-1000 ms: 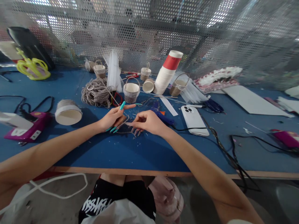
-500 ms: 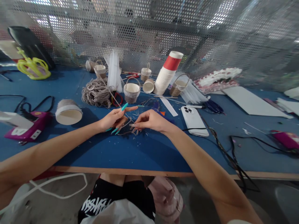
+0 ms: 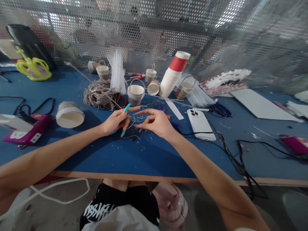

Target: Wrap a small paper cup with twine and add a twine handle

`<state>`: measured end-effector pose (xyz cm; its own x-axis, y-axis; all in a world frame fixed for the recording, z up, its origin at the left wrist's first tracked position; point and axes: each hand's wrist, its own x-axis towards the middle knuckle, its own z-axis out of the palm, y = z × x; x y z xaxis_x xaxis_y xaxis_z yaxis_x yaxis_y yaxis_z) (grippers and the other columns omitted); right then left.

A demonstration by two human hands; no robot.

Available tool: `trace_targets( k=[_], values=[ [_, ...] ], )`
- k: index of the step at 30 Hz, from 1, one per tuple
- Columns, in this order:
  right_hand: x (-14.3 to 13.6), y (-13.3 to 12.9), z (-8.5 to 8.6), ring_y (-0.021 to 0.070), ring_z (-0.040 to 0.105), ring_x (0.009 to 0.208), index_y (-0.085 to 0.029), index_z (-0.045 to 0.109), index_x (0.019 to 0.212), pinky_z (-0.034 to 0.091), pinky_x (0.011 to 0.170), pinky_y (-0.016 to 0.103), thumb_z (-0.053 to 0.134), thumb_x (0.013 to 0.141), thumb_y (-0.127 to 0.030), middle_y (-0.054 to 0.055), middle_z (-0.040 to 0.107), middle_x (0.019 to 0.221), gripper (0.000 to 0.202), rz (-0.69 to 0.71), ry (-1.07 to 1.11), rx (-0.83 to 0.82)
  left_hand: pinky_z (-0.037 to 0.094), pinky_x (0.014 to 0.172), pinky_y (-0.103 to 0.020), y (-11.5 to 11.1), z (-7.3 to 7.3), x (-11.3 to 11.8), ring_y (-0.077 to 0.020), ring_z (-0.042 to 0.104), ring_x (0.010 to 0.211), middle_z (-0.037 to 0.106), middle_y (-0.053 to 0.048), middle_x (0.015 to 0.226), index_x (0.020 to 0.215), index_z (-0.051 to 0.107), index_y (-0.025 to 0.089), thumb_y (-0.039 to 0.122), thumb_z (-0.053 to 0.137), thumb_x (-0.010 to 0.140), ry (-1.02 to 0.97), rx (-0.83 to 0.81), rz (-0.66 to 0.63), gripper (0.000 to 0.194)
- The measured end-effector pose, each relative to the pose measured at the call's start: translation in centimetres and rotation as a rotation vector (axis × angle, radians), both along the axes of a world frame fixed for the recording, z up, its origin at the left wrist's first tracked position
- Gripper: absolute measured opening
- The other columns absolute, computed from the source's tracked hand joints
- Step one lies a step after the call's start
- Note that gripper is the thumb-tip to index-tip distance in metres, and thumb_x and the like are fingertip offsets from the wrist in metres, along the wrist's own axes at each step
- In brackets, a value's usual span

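Note:
My left hand (image 3: 116, 121), with long turquoise nails, is closed on a thin grey cord (image 3: 132, 122). The cord makes a small loop on the hand's right side, and a loose end lies on the blue table below it. Just to the right is my right hand (image 3: 156, 122), its thumb and forefinger apart and pointing at the loop. I see nothing held between them. Behind my left hand lies a tangled bundle of grey cord (image 3: 99, 94). A small cord-handled bucket (image 3: 136, 93) stands beyond the hands, near red-handled scissors (image 3: 121, 101).
A tilted stack of paper cups (image 3: 171, 77) stands at the back. A wrapped cup (image 3: 69, 115) lies at left by a purple power strip (image 3: 31, 130). On the right are a white phone (image 3: 201, 123) and black cables (image 3: 226, 149). A perforated metal screen (image 3: 144, 32) rises behind.
My right hand's thumb and forefinger have spread apart, and it has let go of the cord. A cord strand that rose above my left hand now lies toward the back left.

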<state>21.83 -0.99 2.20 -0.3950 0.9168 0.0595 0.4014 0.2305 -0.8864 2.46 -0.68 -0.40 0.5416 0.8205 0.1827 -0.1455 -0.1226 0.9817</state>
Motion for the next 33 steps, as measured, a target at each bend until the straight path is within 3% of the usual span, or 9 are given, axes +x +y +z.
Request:
trace_targets(
  k=[4,12,22,27,33],
  values=[
    [0.0,0.2,-0.2,0.0135,0.059,0.051,-0.013,0.063,0.106,0.044,0.053,0.027,0.080,0.057,-0.028,-0.001,0.064,0.052,0.054,-0.016,0.068,-0.053,0.014,0.030,-0.019,0.1,-0.2,-0.1,-0.0047,0.024,0.031,0.049,0.004,0.043,0.136,0.040,0.005,0.052,0.038,0.090,-0.002,0.023,0.011,0.066],
    [-0.4,0.1,-0.4,0.0118,0.056,0.048,-0.012,0.066,0.098,0.042,0.051,0.026,0.083,0.052,-0.033,-0.002,0.061,0.050,0.054,-0.001,0.158,-0.130,0.014,0.030,-0.020,-0.1,-0.2,0.2,-0.0062,0.028,0.031,0.047,0.005,0.043,0.140,0.034,0.006,0.052,0.037,0.090,-0.057,-0.035,0.059,0.068],
    [-0.7,0.0,-0.5,0.0090,0.051,0.046,-0.013,0.063,0.092,0.040,0.048,0.024,0.080,0.056,-0.026,-0.006,0.056,0.048,0.041,-0.011,0.099,-0.029,0.016,0.030,-0.018,-0.3,0.2,0.1,-0.0067,0.031,0.032,0.047,0.006,0.042,0.142,0.027,0.003,0.049,0.037,0.091,-0.034,-0.077,0.069,0.069],
    [-0.8,-0.2,-0.5,0.0094,0.052,0.047,-0.014,0.063,0.090,0.039,0.049,0.025,0.079,0.058,-0.030,-0.005,0.057,0.051,0.040,-0.049,0.039,0.041,0.017,0.030,-0.018,-0.4,0.1,0.2,-0.0068,0.031,0.030,0.045,0.006,0.038,0.140,0.030,0.002,0.048,0.038,0.092,-0.047,-0.068,0.059,0.068],
    [-1.0,-0.3,-0.6,0.0102,0.054,0.049,-0.015,0.063,0.088,0.041,0.051,0.025,0.080,0.057,-0.036,-0.004,0.058,0.052,0.041,-0.059,0.034,0.031,0.031,0.036,-0.018,-0.3,-0.2,0.2,-0.0063,0.031,0.030,0.041,0.009,0.034,0.138,0.036,0.004,0.046,0.039,0.092,-0.080,-0.054,0.077,0.062]
  ],
)
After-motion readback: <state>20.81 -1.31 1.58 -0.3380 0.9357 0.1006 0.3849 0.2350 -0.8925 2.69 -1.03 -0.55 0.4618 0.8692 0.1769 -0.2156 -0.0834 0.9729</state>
